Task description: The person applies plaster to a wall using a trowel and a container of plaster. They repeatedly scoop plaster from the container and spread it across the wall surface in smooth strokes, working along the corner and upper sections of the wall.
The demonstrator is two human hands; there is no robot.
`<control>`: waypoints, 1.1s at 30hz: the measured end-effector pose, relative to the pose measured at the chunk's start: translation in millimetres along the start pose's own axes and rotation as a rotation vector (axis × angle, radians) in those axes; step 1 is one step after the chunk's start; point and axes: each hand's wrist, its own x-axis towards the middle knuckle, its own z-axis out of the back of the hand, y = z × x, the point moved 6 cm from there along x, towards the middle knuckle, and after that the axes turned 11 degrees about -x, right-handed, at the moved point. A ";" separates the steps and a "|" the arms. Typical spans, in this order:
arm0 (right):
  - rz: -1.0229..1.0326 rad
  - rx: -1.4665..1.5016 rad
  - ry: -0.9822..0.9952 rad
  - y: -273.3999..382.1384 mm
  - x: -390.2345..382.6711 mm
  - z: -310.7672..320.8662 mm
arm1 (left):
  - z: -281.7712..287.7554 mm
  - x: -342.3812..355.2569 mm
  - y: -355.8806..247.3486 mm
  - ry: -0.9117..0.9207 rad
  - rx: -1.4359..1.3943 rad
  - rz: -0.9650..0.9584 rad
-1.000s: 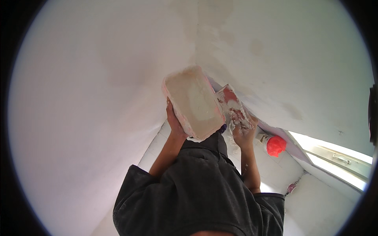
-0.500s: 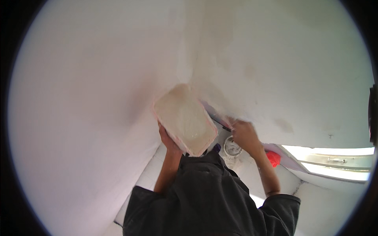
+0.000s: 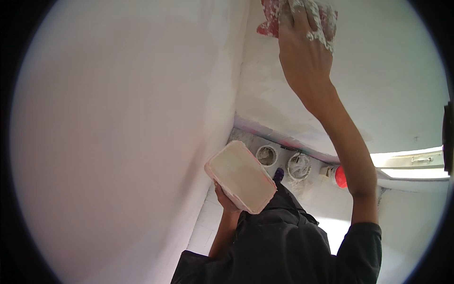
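My left hand (image 3: 226, 201) grips from below a pale rectangular board (image 3: 240, 176) coated with white plaster, held tilted at chest height. My right hand (image 3: 305, 42), smeared with plaster, is raised high at the top of the view. It presses a red flat tool (image 3: 270, 19), also caked in plaster, against the white wall just right of the corner (image 3: 236, 85). The tool's upper part runs out of the picture. My dark shirt (image 3: 283, 241) fills the lower middle.
White walls meet in a corner ahead. On the floor below stand two round plaster-stained buckets (image 3: 267, 155) (image 3: 299, 165) and a red object (image 3: 339, 176). A bright window opening (image 3: 411, 165) lies at the right.
My right hand has swung up from beside the board to high on the wall with the red tool. The board has dropped lower in the view.
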 end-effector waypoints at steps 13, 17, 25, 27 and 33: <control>0.021 -0.033 0.161 2.1 -7.3 -34.1 | 3.4 -38.7 -16.9 -0.228 0.223 0.074; -0.127 0.058 0.065 16.9 -37.0 -47.0 | 9.1 -41.4 -15.8 -0.272 0.215 0.058; -0.052 -0.101 0.104 41.4 -70.0 -54.6 | 29.2 -47.8 -22.0 -0.247 0.280 0.013; -0.054 -0.085 0.109 46.9 -78.8 -53.9 | 37.1 -55.0 -19.0 -0.228 0.167 0.012; -0.041 0.016 0.112 66.0 -101.2 -61.3 | 50.2 -54.8 -20.4 -0.265 0.126 0.051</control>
